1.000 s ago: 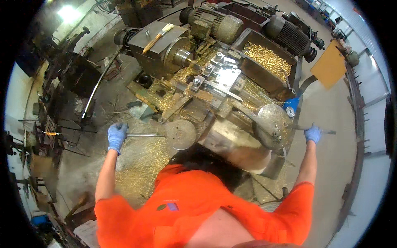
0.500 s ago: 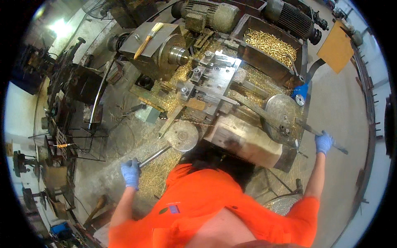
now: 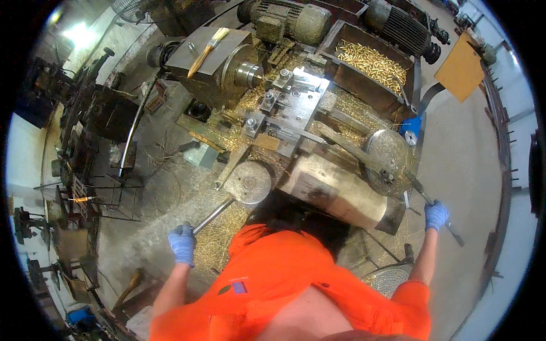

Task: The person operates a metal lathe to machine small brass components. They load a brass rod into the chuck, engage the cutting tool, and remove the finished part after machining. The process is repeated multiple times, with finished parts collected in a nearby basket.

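Observation:
I stand at a small lathe with a glove on each hand. My left hand (image 3: 182, 244) is closed round the end of a round steel lever (image 3: 213, 217), which sticks out from a metal disc (image 3: 248, 182). On the right, my right hand (image 3: 437, 216) grips a flat metal lever (image 3: 420, 187) joined to a larger disc (image 3: 389, 150); the bar's end shows beyond my fingers. Ahead lies the steel tool slide (image 3: 298, 105) with bolted tool holders. Facing it is the spindle nose (image 3: 247, 74), with a small brass-coloured tip at its centre.
A brush (image 3: 206, 54) lies on the headstock. Behind the slide, a metal bin (image 3: 336, 69) holds many small brass pieces (image 3: 372, 65). Two motors (image 3: 290, 20) stand at the back. Brass swarf covers the machine and floor. A tan board (image 3: 460, 67) is at far right.
My right hand has swung its lever down and toward me, to the left. My left hand and its lever have shifted only slightly.

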Tool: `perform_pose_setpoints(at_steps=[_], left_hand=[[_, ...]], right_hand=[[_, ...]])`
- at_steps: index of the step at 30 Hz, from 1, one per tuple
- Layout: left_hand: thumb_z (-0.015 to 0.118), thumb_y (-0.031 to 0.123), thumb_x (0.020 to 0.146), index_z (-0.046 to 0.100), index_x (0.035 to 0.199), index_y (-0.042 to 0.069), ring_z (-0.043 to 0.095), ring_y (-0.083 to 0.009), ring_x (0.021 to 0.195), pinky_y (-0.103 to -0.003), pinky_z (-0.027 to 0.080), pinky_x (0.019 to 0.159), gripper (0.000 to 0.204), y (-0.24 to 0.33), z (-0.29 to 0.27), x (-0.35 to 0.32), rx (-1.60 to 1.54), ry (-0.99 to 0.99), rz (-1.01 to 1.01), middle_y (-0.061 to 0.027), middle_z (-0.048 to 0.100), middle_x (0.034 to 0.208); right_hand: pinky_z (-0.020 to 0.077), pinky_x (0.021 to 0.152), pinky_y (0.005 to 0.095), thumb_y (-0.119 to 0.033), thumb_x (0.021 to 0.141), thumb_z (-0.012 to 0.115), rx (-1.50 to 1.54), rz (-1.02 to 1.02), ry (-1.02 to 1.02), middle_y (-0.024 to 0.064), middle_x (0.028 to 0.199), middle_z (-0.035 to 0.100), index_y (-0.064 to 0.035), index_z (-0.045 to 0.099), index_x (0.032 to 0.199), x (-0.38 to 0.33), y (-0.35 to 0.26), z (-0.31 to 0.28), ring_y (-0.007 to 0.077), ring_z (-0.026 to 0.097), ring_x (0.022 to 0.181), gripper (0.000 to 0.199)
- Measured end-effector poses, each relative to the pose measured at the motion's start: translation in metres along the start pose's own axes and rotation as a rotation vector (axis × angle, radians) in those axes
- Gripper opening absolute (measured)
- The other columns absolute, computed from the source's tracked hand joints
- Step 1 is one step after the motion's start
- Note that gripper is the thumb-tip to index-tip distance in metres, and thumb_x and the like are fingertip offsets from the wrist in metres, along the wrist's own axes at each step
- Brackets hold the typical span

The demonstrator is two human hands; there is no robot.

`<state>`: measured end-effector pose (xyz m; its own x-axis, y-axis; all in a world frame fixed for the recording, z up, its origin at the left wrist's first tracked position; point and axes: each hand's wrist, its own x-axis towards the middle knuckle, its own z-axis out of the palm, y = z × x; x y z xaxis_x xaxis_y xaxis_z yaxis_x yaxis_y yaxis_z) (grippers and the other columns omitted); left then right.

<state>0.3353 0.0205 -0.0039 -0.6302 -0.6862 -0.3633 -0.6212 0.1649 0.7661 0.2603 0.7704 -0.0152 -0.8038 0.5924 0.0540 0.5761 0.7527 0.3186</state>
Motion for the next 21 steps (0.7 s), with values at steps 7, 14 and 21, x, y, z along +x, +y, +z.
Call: perform_pose_setpoints(at_steps=[7, 14, 21], left_hand=[[0.057, 0.028, 0.082, 0.064, 0.077, 0.003, 0.053, -0.0194, 0.047, -0.031, 0.042, 0.047, 0.026, 0.02, -0.016, 0.038, 0.524, -0.251, 0.255, -0.0113, 0.059, 0.059], [0.059, 0.022, 0.079, 0.064, 0.092, 0.005, 0.061, -0.0306, 0.071, -0.037, 0.047, 0.062, 0.021, 0.171, 0.058, 0.026, 0.393, -0.084, 1.007, -0.0163, 0.062, 0.08], [0.063, 0.02, 0.075, 0.063, 0.093, 0.009, 0.059, -0.0291, 0.078, -0.035, 0.048, 0.07, 0.021, 0.189, 0.151, -0.065, 0.19, -0.846, 1.643, -0.0105, 0.062, 0.081]], right_hand=[[0.0484, 0.073, 0.0412, -0.04, 0.071, 0.062, 0.102, 0.118, -0.108, 0.0169, 0.088, 0.064, -0.0106, 0.066, 0.096, -0.073, -0.014, -0.016, 0.0347, 0.062, 0.079, 0.039], [0.0492, 0.066, 0.0426, -0.041, 0.068, 0.059, 0.22, 0.081, 0.023, 0.0173, 0.078, 0.064, -0.0091, 0.065, 0.08, -0.082, -0.008, -0.012, 0.0347, 0.062, 0.073, 0.034], [0.0475, 0.069, 0.0422, -0.043, 0.071, 0.058, 0.187, 0.142, -0.081, 0.0179, 0.081, 0.064, -0.0084, 0.066, 0.086, -0.079, -0.012, -0.015, 0.0349, 0.062, 0.076, 0.039]])
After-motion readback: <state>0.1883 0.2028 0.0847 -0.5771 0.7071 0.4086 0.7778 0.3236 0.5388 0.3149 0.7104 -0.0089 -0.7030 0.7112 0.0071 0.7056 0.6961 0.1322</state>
